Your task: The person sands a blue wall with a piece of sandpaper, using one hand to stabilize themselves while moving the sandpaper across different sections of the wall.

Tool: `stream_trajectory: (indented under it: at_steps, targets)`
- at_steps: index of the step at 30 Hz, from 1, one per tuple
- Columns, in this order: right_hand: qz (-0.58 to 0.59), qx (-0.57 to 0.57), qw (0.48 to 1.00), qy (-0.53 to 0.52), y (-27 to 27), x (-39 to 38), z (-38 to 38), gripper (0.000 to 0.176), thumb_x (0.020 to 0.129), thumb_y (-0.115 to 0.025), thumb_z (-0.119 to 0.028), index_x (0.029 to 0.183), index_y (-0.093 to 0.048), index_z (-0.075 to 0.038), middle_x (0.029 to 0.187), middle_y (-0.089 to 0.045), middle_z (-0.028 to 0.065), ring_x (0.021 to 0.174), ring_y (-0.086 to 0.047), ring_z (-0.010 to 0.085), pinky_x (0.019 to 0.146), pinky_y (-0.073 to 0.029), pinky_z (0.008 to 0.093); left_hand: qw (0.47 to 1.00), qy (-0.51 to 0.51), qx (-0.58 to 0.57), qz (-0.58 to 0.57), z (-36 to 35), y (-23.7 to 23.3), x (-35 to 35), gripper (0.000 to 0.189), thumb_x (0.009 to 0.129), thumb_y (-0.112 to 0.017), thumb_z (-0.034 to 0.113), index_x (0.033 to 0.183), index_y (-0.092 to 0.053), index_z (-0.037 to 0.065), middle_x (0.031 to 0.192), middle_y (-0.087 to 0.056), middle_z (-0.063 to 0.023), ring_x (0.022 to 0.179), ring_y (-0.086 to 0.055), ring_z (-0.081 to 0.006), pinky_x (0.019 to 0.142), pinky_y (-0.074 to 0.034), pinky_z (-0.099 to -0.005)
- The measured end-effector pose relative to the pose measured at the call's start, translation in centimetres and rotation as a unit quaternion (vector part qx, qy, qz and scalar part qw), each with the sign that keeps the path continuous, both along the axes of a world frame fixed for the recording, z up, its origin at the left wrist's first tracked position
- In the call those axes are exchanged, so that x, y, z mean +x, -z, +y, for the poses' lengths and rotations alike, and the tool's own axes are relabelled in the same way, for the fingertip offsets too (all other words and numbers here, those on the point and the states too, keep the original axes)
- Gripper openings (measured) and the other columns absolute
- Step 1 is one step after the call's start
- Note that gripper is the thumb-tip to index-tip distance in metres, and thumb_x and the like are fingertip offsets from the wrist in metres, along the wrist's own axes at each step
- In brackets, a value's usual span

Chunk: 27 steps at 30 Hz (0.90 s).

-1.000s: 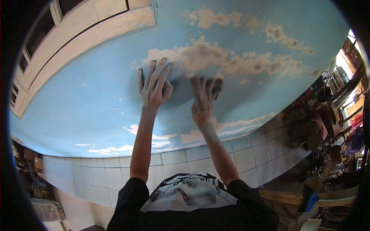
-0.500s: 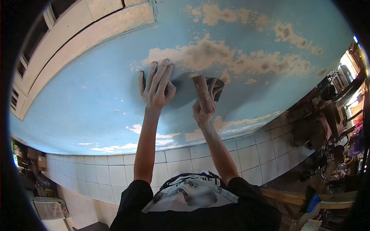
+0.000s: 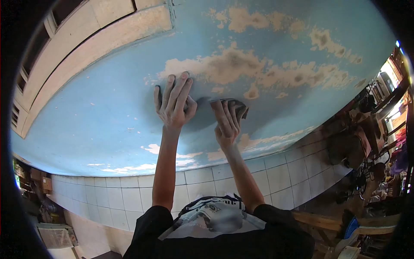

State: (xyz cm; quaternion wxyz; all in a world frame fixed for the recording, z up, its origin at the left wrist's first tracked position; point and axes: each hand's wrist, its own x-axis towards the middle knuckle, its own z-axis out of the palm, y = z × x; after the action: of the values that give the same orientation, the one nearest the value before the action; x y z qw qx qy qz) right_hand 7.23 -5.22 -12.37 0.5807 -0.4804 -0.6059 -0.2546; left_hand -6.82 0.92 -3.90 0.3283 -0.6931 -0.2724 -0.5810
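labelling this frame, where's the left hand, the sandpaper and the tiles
left hand (image 3: pixel 174 105): head view, back of the hand.
sandpaper (image 3: pixel 240 108): head view, dark corner at its right edge.
tiles (image 3: pixel 131 197): head view, middle of one white tile.

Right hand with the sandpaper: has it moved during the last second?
Yes. The right hand with the sandpaper slid down the blue wall, away from the bare beige patch above it.
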Motion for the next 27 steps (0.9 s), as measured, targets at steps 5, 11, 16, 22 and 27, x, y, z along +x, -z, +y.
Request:
stream_trajectory:
  at_steps: [5,11,16,22,27]
  targets:
    - [0.045,-0.013,0.999,-0.011,-2.1,-0.2,0.5,0.052,0.076,-0.051,0.004,0.126,-0.048,-0.007,0.128,-0.049,0.0184,0.122,-0.04,0.0428,0.099,-0.022,0.0637,1.0,0.004,-0.01,0.007,-0.4,0.2,-0.1,0.042,0.068,-0.048,0.004,0.107,-0.063,0.009,0.118,-0.06,-0.0041,0.119,-0.049,-0.024,0.108,-0.019,-0.0433]
    - [0.012,0.007,1.0,0.01,-2.5,-0.3,-0.4,0.064,0.065,-0.042,0.013,0.127,-0.048,-0.002,0.132,-0.045,0.0198,0.126,-0.034,0.0432,0.103,-0.02,0.059,1.0,0.002,-0.023,-0.021,-0.5,0.0,0.1,0.043,0.065,-0.05,0.002,0.103,-0.065,0.015,0.116,-0.061,0.0028,0.116,-0.052,-0.0186,0.108,-0.021,-0.0389]
    - [0.031,-0.028,0.999,0.001,-2.6,-0.4,-0.8,0.061,0.067,-0.043,0.012,0.126,-0.049,-0.002,0.132,-0.044,0.0187,0.128,-0.03,0.0434,0.102,-0.019,0.0615,1.0,0.007,-0.008,-0.022,-0.1,-0.1,0.2,0.044,0.066,-0.05,0.002,0.104,-0.065,0.015,0.117,-0.061,0.004,0.117,-0.051,-0.0176,0.108,-0.02,-0.0389]
    - [0.056,-0.027,0.998,0.015,-1.7,0.1,-1.1,0.058,0.072,-0.047,0.008,0.128,-0.048,-0.007,0.134,-0.043,0.016,0.128,-0.03,0.0426,0.102,-0.018,0.0629,1.0,0.005,-0.015,0.008,-0.4,0.6,-0.3,0.042,0.067,-0.049,0.004,0.106,-0.063,0.011,0.119,-0.059,-0.0014,0.12,-0.048,-0.0236,0.109,-0.018,-0.0425]
    - [0.046,-0.048,0.997,0.041,-2.1,0.7,-1.5,0.062,0.072,-0.051,0.006,0.132,-0.044,-0.011,0.137,-0.041,0.0144,0.131,-0.026,0.0412,0.103,-0.014,0.0638,1.0,0.018,-0.016,0.004,-0.4,0.5,-0.1,0.043,0.066,-0.05,0.003,0.106,-0.064,0.011,0.119,-0.06,-0.0014,0.12,-0.048,-0.0235,0.109,-0.018,-0.042]
